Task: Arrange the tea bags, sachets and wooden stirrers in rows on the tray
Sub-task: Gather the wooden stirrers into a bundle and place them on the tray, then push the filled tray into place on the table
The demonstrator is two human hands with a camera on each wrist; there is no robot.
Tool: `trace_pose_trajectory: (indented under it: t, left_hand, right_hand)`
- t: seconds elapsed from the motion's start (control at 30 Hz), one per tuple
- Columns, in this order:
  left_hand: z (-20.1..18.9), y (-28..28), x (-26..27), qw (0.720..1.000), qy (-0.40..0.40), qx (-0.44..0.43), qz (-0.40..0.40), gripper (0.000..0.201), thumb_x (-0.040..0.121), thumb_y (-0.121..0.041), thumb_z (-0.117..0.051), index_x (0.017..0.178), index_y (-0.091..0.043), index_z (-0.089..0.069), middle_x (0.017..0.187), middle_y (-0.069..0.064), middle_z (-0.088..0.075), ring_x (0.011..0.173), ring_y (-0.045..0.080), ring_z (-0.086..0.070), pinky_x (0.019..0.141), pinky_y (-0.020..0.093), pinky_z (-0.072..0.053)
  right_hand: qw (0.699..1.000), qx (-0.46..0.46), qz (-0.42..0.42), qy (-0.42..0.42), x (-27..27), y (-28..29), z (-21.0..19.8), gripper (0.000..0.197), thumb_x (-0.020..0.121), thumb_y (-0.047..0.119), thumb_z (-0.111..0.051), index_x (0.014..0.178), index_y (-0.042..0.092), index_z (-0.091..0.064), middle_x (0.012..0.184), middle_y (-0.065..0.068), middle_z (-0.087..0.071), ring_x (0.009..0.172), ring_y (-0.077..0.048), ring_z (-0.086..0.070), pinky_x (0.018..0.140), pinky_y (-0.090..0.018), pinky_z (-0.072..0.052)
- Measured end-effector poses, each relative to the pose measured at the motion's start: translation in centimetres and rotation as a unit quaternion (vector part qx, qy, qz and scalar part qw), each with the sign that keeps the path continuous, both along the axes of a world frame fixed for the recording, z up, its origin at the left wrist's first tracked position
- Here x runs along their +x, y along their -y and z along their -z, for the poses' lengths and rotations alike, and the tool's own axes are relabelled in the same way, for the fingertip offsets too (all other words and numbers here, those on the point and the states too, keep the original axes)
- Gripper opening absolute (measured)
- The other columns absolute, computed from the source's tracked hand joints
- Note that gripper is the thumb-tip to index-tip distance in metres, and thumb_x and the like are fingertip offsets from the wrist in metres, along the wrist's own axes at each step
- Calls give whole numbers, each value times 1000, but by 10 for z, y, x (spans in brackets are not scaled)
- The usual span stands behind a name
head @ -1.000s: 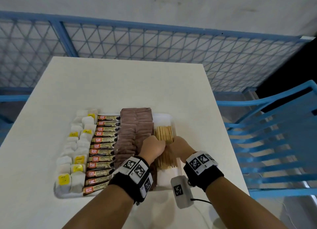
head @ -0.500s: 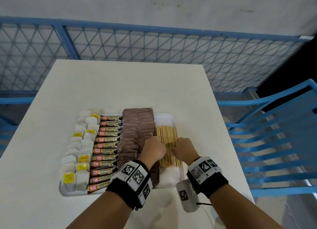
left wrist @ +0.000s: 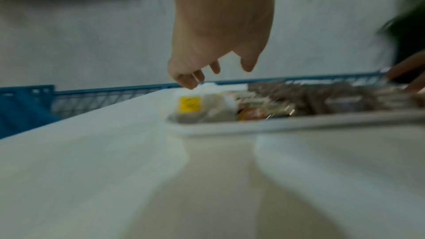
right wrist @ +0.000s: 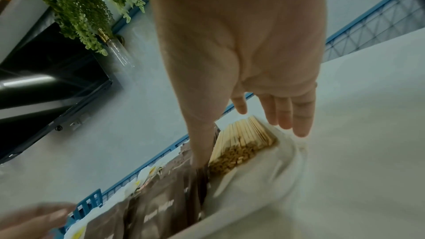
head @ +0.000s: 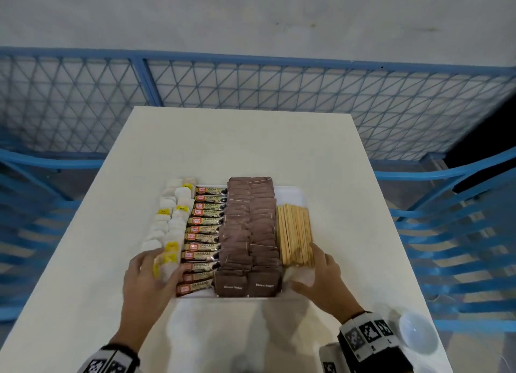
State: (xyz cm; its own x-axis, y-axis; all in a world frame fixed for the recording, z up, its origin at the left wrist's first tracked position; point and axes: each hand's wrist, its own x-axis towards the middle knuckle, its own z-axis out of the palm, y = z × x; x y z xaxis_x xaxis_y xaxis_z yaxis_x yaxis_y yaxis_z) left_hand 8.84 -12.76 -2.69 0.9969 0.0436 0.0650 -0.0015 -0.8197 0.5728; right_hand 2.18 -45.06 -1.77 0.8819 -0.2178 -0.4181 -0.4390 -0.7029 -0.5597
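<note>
A white tray [head: 290,196] on the table holds rows: white tea bags [head: 170,227] with yellow tags at the left, granules sachets [head: 208,229], brown sugar sachets [head: 251,233] in two columns, and wooden stirrers [head: 294,234] at the right. My left hand [head: 167,264] lies spread over the tray's near left corner, above the nearest tea bags. In the blurred left wrist view its fingers [left wrist: 195,76] hang relaxed just above the tea bags [left wrist: 202,106]. My right hand [head: 307,266] is at the near right corner, fingers straight beside the stirrers [right wrist: 243,139], thumb by the brown sachets [right wrist: 161,212].
The white table [head: 251,144] stretches bare beyond the tray. A blue mesh fence [head: 279,99] stands behind it and blue slatted chairs [head: 460,227] stand at the right. A green plant in a glass vase [right wrist: 76,3] shows in the right wrist view.
Both hands left the stirrer bundle, uncurled and moved apart to the tray's near corners, the left over the tea bags. The stirrers now lie uncovered.
</note>
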Motion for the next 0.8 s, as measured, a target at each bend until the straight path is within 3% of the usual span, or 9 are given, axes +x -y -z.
trace_pose_trajectory:
  t: [0.07, 0.17, 0.23, 0.3, 0.37, 0.7, 0.8]
  left_hand:
    - [12, -25, -9, 998, -67, 20, 2, 105, 64, -89, -36, 110, 1, -62, 104, 23, -61, 96, 41, -58, 78, 52, -51]
    - [31, -47, -12, 988, -147, 31, 22, 126, 45, -96, -41, 121, 4, -54, 109, 28, -59, 98, 47, -57, 76, 56, -49]
    - [29, -47, -10, 982, -188, 7, 25, 127, 38, -80, -65, 131, 5, -46, 116, 27, -57, 105, 45, -54, 84, 52, -45]
    - [15, -43, -7, 985, -173, -11, 10, 118, 41, -40, -92, 137, 2, -39, 122, 27, -53, 114, 42, -48, 92, 48, -39]
    - [10, -42, -4, 986, -161, -45, -2, 111, 45, -12, -93, 139, 1, -36, 123, 27, -51, 116, 41, -45, 94, 46, -38]
    - [25, -58, 9, 984, -152, -87, 39, 100, 53, -10, -89, 140, -14, -40, 128, 10, -55, 117, 31, -50, 99, 44, -42]
    - [23, -61, 18, 983, -149, -103, 26, 94, 57, -4, -86, 139, -12, -42, 129, 11, -56, 117, 29, -52, 100, 44, -42]
  right_hand:
    - [1000, 5, -8, -10, -9, -2, 3, 113, 67, 44, -79, 148, 17, -4, 142, -11, -28, 129, -29, -30, 107, -39, -30]
    - [1000, -9, -18, 3, -17, -5, 10, 116, 65, 37, -82, 147, 20, -1, 144, -9, -27, 130, -28, -29, 109, -39, -29]
    - [1000, -7, -6, 15, -20, -6, 13, 112, 67, 29, -82, 147, 19, -4, 143, -9, -29, 130, -28, -29, 109, -38, -28]
    - [1000, -15, 2, 23, -19, -6, 14, 109, 67, 26, -82, 147, 18, -8, 141, -10, -32, 129, -28, -31, 109, -38, -28]
    - [999, -29, -1, 30, -17, -8, 15, 108, 66, 26, -82, 146, 17, -10, 140, -9, -35, 126, -27, -34, 108, -36, -29]
    - [999, -25, -5, 34, -6, -14, 5, 101, 71, 20, -79, 146, 16, -12, 139, -10, -38, 125, -26, -36, 107, -35, -30]
    - [999, -26, -16, 30, 9, -17, 1, 98, 73, 18, -77, 146, 13, -12, 140, -11, -37, 128, -26, -35, 108, -33, -28]
